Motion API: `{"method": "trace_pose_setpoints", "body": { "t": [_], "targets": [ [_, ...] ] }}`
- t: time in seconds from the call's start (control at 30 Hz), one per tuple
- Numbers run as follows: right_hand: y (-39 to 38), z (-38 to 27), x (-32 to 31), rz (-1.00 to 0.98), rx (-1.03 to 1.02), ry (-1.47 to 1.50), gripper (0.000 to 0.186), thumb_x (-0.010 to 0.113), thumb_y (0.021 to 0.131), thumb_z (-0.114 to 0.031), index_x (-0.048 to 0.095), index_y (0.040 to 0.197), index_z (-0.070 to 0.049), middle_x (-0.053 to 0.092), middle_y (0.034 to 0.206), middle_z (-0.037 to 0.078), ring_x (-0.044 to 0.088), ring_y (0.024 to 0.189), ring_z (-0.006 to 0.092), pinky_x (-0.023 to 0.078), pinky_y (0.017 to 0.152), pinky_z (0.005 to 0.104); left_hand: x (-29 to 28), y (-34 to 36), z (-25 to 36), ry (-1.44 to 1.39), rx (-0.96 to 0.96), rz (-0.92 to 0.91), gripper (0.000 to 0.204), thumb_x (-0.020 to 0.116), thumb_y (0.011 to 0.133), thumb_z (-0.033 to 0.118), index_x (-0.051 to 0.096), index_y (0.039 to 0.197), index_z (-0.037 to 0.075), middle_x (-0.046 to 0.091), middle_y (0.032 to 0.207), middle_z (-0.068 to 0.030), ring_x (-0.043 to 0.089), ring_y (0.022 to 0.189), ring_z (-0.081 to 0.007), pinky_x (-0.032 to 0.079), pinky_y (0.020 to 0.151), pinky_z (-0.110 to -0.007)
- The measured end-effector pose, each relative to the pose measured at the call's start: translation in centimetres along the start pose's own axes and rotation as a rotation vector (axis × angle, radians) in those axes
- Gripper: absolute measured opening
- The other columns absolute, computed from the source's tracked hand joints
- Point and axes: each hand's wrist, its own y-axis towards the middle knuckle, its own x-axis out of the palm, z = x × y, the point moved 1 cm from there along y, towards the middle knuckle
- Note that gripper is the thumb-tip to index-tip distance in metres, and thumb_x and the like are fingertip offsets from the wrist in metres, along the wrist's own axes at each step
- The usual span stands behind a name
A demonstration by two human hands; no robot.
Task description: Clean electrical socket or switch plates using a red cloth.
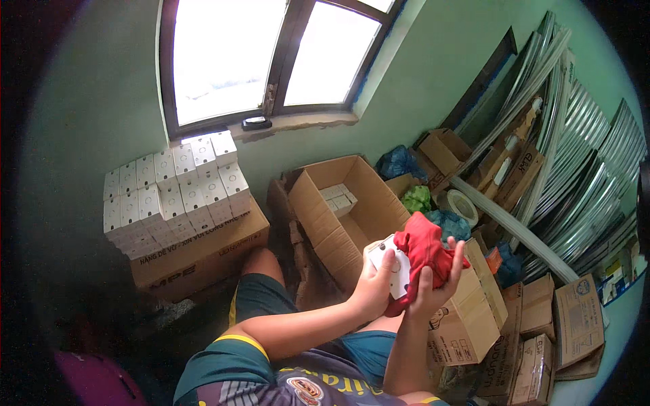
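Observation:
My left hand (372,287) grips a white rectangular electrical box (393,264) in front of me, thumb on its holed face. My right hand (434,294) holds a crumpled red cloth (428,247) against the box's right side, with some fingers raised. Beyond my hands is an open cardboard carton (318,223) with a few white boxes (338,199) inside. To my left, white boxes (169,193) are stacked in rows on a long closed carton (200,264).
Cartons (572,318), blue bags (399,162), a green bag (416,199) and a tape roll (458,206) lie to the right. Bundled metal channels (589,162) and a long pale bar (514,230) lean there. A window sill (305,122) holds a small dark object (256,123).

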Motion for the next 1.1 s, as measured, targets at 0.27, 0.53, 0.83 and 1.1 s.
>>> {"method": "trace_pose_setpoints", "body": {
  "t": [0.27,0.53,0.83,1.1],
  "targets": [
    [-5.0,-1.2,1.7,-0.173,-0.005,-0.364,0.087,0.064,0.096,-0.042,0.022,0.156,0.005,0.029,0.159,0.024,0.031,0.146,0.0335,0.026,0.120,0.0469,0.8,1.9,2.9,0.136,0.258,-0.030,0.041,0.047,0.109,0.030,0.040,0.140,0.004,0.053,0.139,-0.0115,0.052,0.126,-0.0178,0.043,0.108,-0.034],
    [-1.7,-1.3,-0.8,0.000,0.258,-0.103,0.102,0.068,0.088,-0.062,0.030,0.154,0.005,0.039,0.152,0.022,0.038,0.143,0.0311,0.033,0.115,0.0470,1.8,1.5,3.1,-0.044,0.217,-0.167,0.041,0.047,0.109,0.030,0.039,0.141,0.006,0.057,0.133,-0.0104,0.055,0.123,-0.0184,0.046,0.105,-0.034],
    [-1.5,0.2,-1.6,0.172,0.267,0.018,0.052,0.069,0.087,-0.024,0.054,0.129,0.003,0.060,0.123,0.017,0.062,0.111,0.0263,0.051,0.095,0.0412,2.3,-0.6,0.1,0.304,0.396,-0.080,0.045,0.054,0.106,0.023,0.029,0.141,0.009,0.050,0.120,-0.0096,0.052,0.108,-0.0164,0.046,0.095,-0.032],
    [-3.0,-1.7,2.4,0.476,0.197,0.063,0.076,0.062,0.092,-0.038,0.027,0.150,-0.005,0.038,0.146,0.022,0.056,0.123,0.0370,0.055,0.096,0.0512,2.5,0.5,1.0,0.233,0.175,-0.123,0.044,0.056,0.105,0.025,0.032,0.138,0.009,0.053,0.115,-0.0097,0.055,0.104,-0.0156,0.049,0.091,-0.032]
  ]
}}
